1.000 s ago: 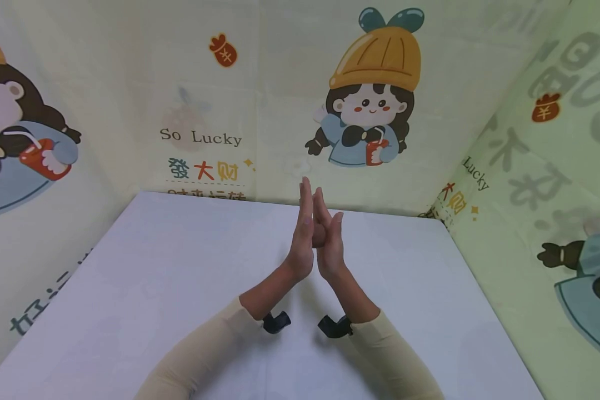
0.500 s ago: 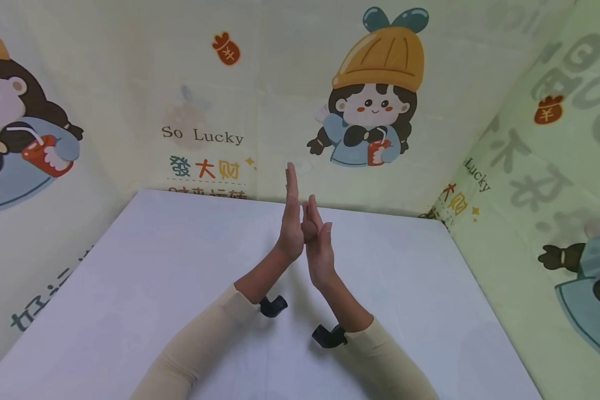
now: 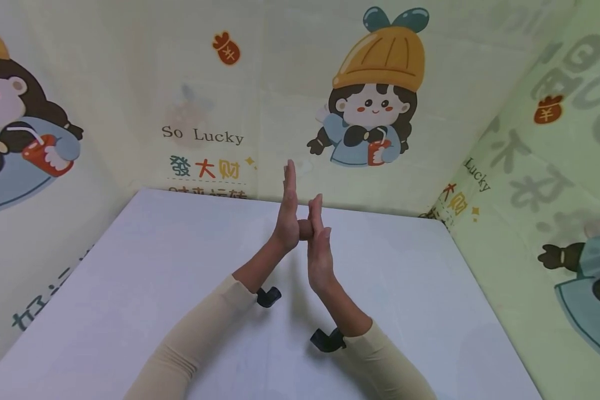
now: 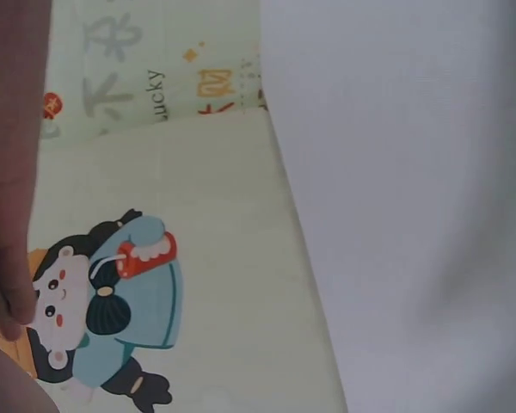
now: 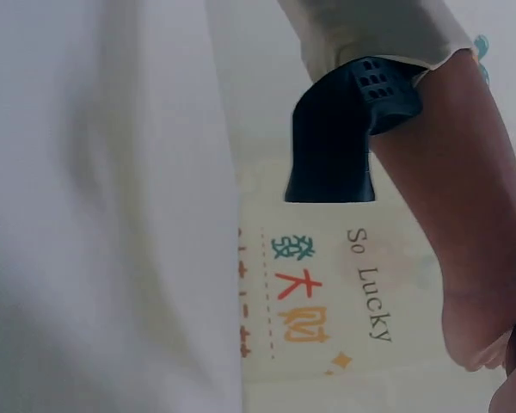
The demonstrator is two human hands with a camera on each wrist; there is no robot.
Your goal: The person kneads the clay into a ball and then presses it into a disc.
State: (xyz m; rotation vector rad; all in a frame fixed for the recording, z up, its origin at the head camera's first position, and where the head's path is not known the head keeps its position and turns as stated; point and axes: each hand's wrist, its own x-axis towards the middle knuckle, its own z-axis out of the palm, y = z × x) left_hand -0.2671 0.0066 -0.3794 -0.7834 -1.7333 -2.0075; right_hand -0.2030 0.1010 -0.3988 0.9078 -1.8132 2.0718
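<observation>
1. Shows a pale printed backdrop [image 3: 285,72] behind the brown lump [image 3: 305,229] and along both sides, bearing cartoon figures [image 3: 375,103] and lettering [image 3: 204,169].
2. Has a white bench [image 3: 180,255] below the lump, reaching back to the backdrop.
3. Places the left hand [image 3: 287,216] against the lump's left and the right hand [image 3: 321,253] against its right, both with fingers straight and close together, pinching nothing.
4. Sets the left hand farther forward than the right, perhaps to allow sliding across the lump.
5. Holds the lump between the facing hands, seemingly above the bench, likely to stop it dropping by pressing from either side.
</observation>
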